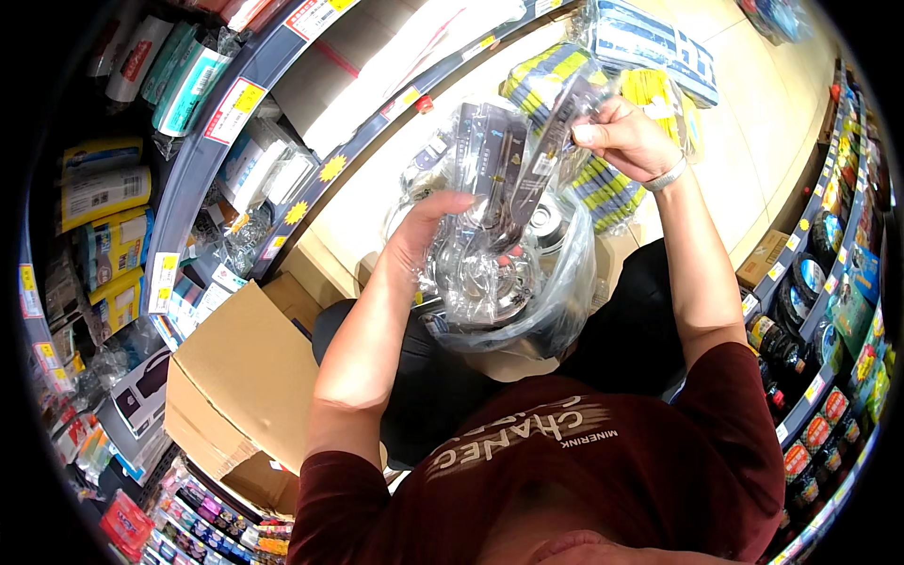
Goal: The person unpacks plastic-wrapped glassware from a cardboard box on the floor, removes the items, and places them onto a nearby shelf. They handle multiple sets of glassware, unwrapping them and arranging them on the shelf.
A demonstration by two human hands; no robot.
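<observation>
Several metal ladles (pixel 487 282) in clear plastic sleeves with dark printed cards are bunched before me. My left hand (pixel 438 219) holds the bunch from the left, its thumb over the sleeves and some fingertips showing beneath the plastic. Between the thumb and fingers of my right hand (pixel 625 138) is the upper end of one sleeved utensil (pixel 547 159), tilted up to the right. Under and beside the bunch is a large clear plastic bag (pixel 572 282). A round metal item (pixel 547 219) shows at its right. What lies deeper in the bag is hidden.
Packaged striped cloths (pixel 653 42), green-grey checked ones (pixel 607 191) and a yellow bundle (pixel 650 92) lie on the tiled floor beyond. An opened cardboard box (pixel 240 381) stands at my left. Stocked shelves (pixel 233 120) curve along the left, and more shelves (pixel 805 304) line the right.
</observation>
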